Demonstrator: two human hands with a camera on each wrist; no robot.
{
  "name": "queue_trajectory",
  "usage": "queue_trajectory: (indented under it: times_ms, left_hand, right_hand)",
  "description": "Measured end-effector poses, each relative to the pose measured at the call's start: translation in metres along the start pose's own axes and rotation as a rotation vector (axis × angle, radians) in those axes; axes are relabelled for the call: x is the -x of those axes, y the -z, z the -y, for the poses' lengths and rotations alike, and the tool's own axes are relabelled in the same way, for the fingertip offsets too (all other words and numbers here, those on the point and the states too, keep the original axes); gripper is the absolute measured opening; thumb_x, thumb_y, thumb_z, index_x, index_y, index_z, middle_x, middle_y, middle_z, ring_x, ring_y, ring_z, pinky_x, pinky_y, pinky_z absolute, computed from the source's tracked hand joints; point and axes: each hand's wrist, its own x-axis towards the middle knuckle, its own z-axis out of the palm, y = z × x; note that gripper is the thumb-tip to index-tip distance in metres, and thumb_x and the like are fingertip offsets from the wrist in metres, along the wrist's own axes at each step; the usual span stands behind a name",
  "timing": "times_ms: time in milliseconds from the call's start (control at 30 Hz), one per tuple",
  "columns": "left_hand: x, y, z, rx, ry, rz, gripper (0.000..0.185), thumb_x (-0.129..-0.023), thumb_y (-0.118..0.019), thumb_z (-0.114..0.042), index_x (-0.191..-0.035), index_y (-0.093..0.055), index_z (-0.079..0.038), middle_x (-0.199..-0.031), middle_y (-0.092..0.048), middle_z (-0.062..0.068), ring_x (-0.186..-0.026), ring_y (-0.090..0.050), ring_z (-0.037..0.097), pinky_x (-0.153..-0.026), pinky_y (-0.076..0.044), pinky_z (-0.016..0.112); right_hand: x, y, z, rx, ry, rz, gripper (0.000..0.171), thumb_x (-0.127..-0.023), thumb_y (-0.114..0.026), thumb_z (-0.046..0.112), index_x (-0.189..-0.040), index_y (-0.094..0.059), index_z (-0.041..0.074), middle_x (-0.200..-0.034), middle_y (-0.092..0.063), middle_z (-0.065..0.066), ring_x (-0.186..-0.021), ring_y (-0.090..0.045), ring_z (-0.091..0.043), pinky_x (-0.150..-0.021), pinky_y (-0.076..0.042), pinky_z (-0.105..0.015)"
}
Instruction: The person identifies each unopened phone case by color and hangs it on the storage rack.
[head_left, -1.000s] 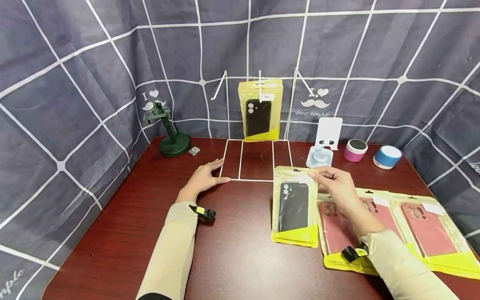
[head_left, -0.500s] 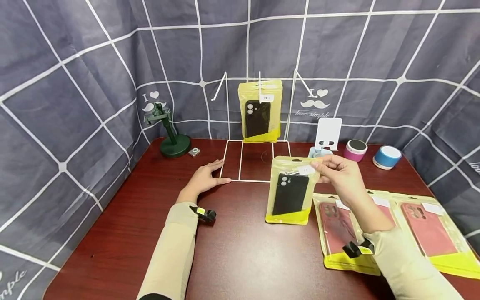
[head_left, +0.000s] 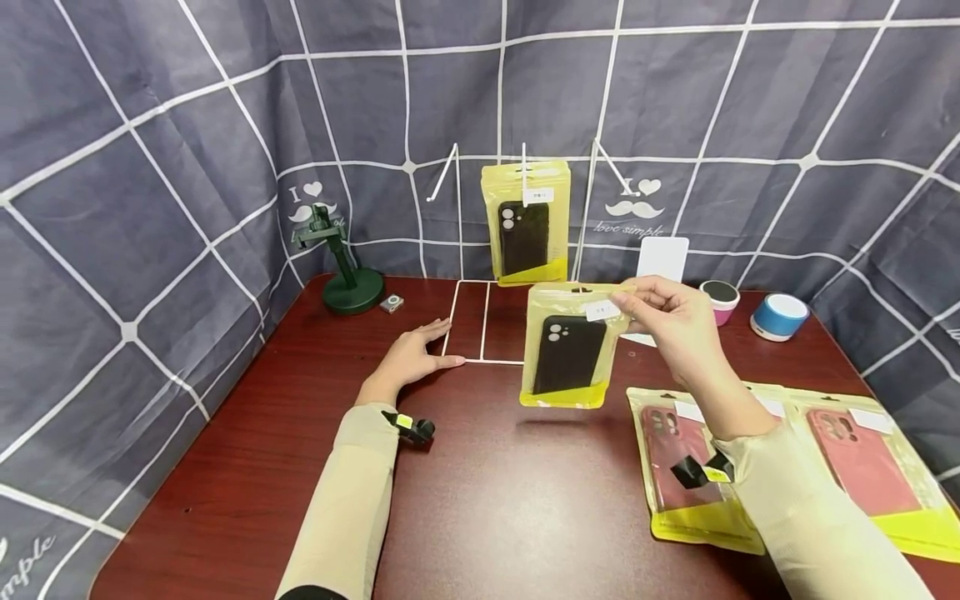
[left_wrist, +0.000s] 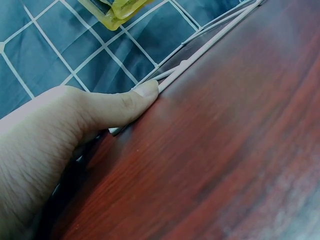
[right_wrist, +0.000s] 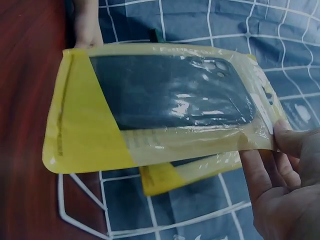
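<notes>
The right hand (head_left: 671, 327) pinches the top corner of a yellow-edged packet holding a black phone case (head_left: 566, 350), which hangs clear above the dark red table (head_left: 487, 500), just in front of the white wire rack (head_left: 480, 321). An identical packet (head_left: 527, 221) hangs on the rack's middle hook, bare hooks either side. The left hand (head_left: 408, 360) lies flat, fingers straight, thumb against the rack's front wire. Red case packets (head_left: 678, 467) lie near the right edge.

Two black phone cases (head_left: 567, 353) in yellow bags, two red ones (head_left: 678, 454), two small round speakers (head_left: 778, 316), one wire rack (head_left: 480, 321), one green stand (head_left: 347, 283).
</notes>
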Motion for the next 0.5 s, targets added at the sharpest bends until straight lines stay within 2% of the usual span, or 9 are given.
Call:
queue_trajectory:
  times_ms: [200, 500]
  left_hand:
    - [-0.001, 0.001, 0.002, 0.014, -0.005, -0.010, 0.092, -0.079, -0.073, -0.068, -0.154, -0.044, -0.023, -0.160, -0.037, 0.003, -0.148, -0.031, 0.025, -0.117, -0.031, 0.051]
    - [0.000, -0.001, 0.000, 0.006, -0.005, -0.003, 0.092, -0.080, -0.073, -0.067, -0.154, -0.044, -0.022, -0.160, -0.037, 0.004, -0.148, -0.031, 0.026, -0.116, -0.031, 0.052]
  right_hand:
    - [-0.017, -0.019, 0.012, 0.030, 0.054, 0.008, 0.015, -0.089, -0.078, 0.009, -0.098, -0.074, -0.002, -0.082, -0.075, -0.003, -0.065, -0.068, -0.009, -0.061, -0.059, -0.026]
    - [-0.035, -0.042, 0.030, 0.015, 0.106, 0.018, 0.015, -0.089, -0.077, 0.006, -0.101, -0.074, -0.002, -0.082, -0.075, -0.004, -0.064, -0.068, -0.010, -0.062, -0.059, -0.027]
